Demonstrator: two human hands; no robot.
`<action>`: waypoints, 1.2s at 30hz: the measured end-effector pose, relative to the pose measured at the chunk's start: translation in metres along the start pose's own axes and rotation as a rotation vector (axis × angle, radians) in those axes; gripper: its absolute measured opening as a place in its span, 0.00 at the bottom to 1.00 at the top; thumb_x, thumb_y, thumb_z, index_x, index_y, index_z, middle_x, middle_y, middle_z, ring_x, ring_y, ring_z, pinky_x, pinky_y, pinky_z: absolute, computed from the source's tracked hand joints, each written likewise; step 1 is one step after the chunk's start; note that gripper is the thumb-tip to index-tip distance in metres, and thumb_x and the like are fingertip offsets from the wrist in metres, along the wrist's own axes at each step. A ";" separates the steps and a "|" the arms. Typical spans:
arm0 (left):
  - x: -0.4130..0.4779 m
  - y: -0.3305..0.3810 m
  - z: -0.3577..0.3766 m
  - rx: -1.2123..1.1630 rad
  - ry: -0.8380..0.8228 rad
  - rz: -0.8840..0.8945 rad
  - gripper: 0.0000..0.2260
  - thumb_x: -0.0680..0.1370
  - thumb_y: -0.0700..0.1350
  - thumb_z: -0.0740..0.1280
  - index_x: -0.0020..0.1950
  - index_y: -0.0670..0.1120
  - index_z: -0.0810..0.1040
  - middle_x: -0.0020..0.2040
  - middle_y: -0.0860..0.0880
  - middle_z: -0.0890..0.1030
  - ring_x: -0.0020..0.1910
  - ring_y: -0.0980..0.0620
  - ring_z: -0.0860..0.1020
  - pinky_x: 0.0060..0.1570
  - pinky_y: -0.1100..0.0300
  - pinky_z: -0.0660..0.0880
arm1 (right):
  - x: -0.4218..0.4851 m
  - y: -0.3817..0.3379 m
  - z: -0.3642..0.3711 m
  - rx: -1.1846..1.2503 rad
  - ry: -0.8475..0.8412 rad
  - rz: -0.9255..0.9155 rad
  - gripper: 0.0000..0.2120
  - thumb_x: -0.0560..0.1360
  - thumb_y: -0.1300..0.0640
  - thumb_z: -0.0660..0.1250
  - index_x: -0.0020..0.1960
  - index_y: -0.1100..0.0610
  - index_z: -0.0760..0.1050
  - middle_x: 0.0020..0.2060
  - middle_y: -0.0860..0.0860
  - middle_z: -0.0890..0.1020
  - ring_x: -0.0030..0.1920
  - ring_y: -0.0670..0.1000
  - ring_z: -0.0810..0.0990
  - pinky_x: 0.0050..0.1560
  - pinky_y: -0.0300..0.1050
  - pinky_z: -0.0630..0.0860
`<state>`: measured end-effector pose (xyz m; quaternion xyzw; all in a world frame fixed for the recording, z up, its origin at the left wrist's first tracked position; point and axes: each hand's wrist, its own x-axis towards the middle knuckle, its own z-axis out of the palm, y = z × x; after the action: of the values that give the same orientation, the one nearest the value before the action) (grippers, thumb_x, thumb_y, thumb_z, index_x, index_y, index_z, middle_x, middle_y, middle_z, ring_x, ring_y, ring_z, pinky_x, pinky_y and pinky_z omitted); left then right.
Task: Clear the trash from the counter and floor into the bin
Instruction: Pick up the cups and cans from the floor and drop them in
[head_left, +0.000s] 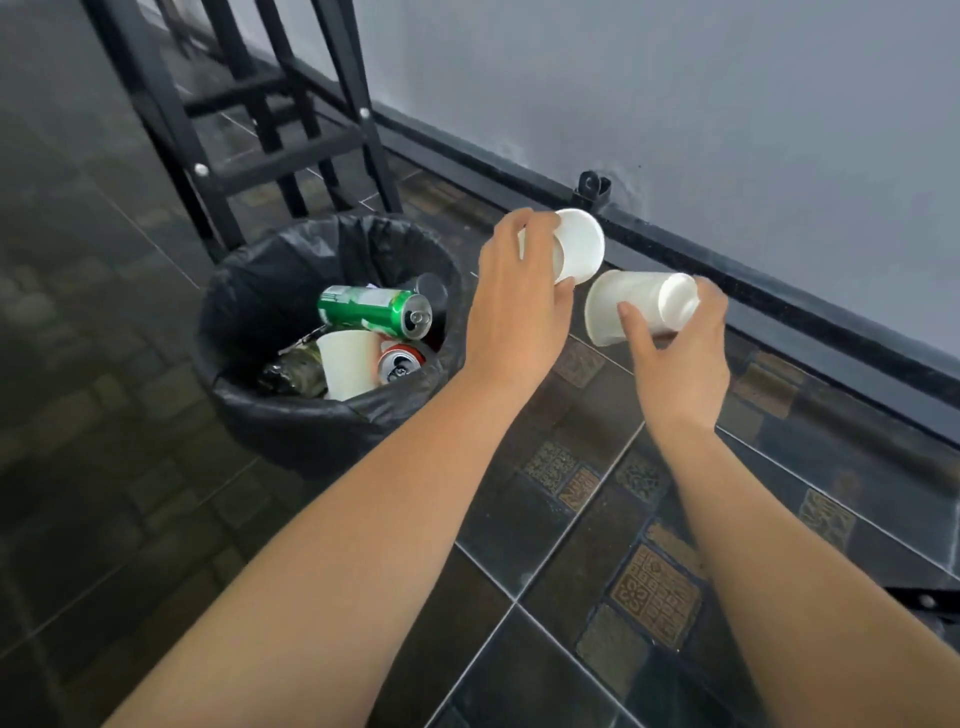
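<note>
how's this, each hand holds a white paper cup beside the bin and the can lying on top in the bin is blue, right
Not quite. The head view shows the top can in the bin is green, not blue. The rest holds: the left hand grips the upper cup and the right hand the lower cup.

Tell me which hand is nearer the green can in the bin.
Left. The left hand, holding a paper cup, is beside the bin's rim, just right of the green can; the right hand, holding another cup, is farther right.
</note>
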<state>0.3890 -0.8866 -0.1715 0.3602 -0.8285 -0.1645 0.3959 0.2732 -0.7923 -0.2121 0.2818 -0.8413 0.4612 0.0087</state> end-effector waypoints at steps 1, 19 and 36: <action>0.002 -0.004 -0.011 0.008 0.026 -0.012 0.25 0.73 0.39 0.74 0.67 0.43 0.70 0.68 0.44 0.71 0.65 0.42 0.70 0.54 0.51 0.76 | 0.000 -0.014 0.002 0.024 0.002 -0.022 0.33 0.73 0.39 0.67 0.72 0.51 0.60 0.65 0.49 0.74 0.53 0.53 0.80 0.55 0.52 0.76; -0.037 -0.166 -0.141 0.431 -0.041 -0.424 0.23 0.79 0.40 0.66 0.73 0.50 0.67 0.76 0.45 0.60 0.74 0.44 0.58 0.58 0.43 0.73 | -0.057 -0.154 0.132 0.024 -0.471 -0.394 0.28 0.72 0.54 0.73 0.65 0.56 0.61 0.63 0.54 0.69 0.58 0.60 0.76 0.49 0.50 0.71; -0.034 -0.211 -0.146 0.307 0.045 -0.686 0.20 0.84 0.53 0.53 0.74 0.49 0.69 0.79 0.45 0.60 0.77 0.46 0.56 0.74 0.49 0.56 | -0.033 -0.120 0.141 -0.225 -0.403 -0.382 0.29 0.79 0.43 0.61 0.75 0.54 0.62 0.74 0.54 0.66 0.74 0.56 0.63 0.74 0.55 0.59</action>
<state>0.6152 -1.0044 -0.2151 0.6756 -0.6657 -0.1534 0.2773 0.3937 -0.9375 -0.2096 0.5181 -0.8037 0.2898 -0.0405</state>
